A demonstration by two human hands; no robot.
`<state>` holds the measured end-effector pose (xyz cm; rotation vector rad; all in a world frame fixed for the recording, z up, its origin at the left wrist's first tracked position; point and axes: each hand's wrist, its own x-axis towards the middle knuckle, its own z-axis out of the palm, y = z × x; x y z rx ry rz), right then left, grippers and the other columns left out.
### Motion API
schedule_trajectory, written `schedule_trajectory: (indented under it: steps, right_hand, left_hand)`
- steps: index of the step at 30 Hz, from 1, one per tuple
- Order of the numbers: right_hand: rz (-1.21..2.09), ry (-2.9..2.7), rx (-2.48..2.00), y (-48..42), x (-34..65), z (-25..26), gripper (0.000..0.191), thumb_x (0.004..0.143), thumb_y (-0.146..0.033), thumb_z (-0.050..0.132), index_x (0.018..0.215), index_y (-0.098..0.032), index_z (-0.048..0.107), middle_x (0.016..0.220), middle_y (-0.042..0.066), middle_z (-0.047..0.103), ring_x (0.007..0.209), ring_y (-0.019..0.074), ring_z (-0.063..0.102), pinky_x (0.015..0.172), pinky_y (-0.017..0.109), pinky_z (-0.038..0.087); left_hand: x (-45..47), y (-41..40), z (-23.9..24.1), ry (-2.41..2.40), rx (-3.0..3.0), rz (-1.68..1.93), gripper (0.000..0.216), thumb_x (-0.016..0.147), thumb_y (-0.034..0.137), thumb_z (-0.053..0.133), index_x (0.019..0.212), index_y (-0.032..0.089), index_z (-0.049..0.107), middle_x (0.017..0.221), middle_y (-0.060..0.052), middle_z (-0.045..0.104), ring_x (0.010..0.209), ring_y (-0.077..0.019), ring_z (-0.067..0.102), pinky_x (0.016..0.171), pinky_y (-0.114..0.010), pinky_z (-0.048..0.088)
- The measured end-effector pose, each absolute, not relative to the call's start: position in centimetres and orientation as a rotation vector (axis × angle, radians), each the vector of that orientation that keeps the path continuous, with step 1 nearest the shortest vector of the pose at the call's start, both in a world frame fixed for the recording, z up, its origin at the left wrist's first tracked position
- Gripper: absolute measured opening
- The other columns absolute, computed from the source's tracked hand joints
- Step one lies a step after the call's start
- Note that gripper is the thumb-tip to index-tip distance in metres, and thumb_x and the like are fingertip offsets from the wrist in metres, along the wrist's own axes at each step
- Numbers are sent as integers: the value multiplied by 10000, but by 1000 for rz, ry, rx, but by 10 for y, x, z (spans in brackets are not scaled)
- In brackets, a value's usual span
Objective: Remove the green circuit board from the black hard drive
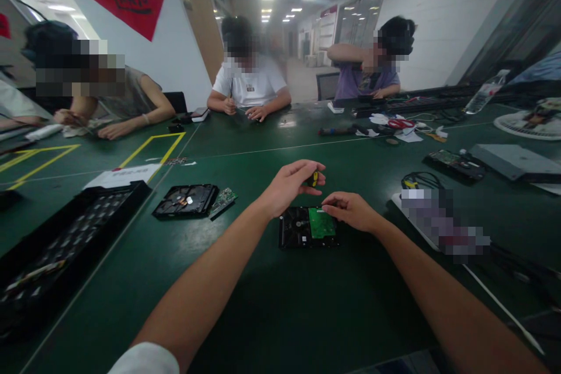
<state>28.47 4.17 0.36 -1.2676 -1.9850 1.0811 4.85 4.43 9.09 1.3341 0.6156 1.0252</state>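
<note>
A black hard drive point(294, 231) lies on the green table in front of me, with a green circuit board point(322, 225) on its right part. My left hand point(295, 184) is closed around a yellow-and-black screwdriver handle point(313, 179) above the drive's far edge; the shaft cannot be made out. My right hand point(350, 210) is at the drive's far right corner. Its thumb and fingers are pinched over the top edge of the board, and whatever is between the fingertips is too small to tell.
Left of the drive lie another hard drive point(186, 201), a loose circuit board point(224, 203) and a long black tray point(79, 239). To the right are a cable point(421, 180), another drive point(456, 165) and a grey box point(517, 162). Several people sit across the table point(245, 158).
</note>
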Motion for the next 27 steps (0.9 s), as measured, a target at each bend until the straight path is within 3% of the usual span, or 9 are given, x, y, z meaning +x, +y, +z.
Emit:
schedule_trajectory:
  steps: [4,9,13,21,27]
  right_hand:
    - [1098,-1972,-1266,43,285,2,396,890,-569,707,1051,-210,745,833,35,728,639,147,625,565,271,478]
    - [1091,-1981,-1284,44,286,0,375,903,-557,695,1054,-217,744,859,34,730,639,142,619,563,268,475]
    - [1087,-1997,-1277,43,286,4,370,910,-549,691,1049,-209,744,863,37,729,646,144,623,571,270,476]
    - [1092,-1991,-1277,41,285,6,377,909,-552,695,1051,-206,742,825,37,729,649,152,628,576,276,478]
    - [1095,-1981,-1275,42,285,3,389,908,-556,696,1055,-198,732,822,33,726,642,148,629,570,271,468]
  left_hand:
    - [45,45,94,626,1237,1022,271,953,389,626,1042,141,689,1068,-128,710,1052,-239,684,820,-373,629]
    - [43,45,96,834,1422,1076,309,882,427,750,1000,153,669,943,-73,689,851,-172,656,650,-268,588]
    - [43,43,97,870,1585,1074,290,893,436,736,990,164,711,832,-25,627,758,-130,599,618,-220,541]
    - [44,44,94,657,1532,1015,308,911,384,734,1107,157,667,1025,-98,722,986,-203,685,684,-248,578]
    - [42,46,93,604,1297,995,349,973,453,634,1091,130,695,1114,-150,713,1111,-270,677,828,-389,632]
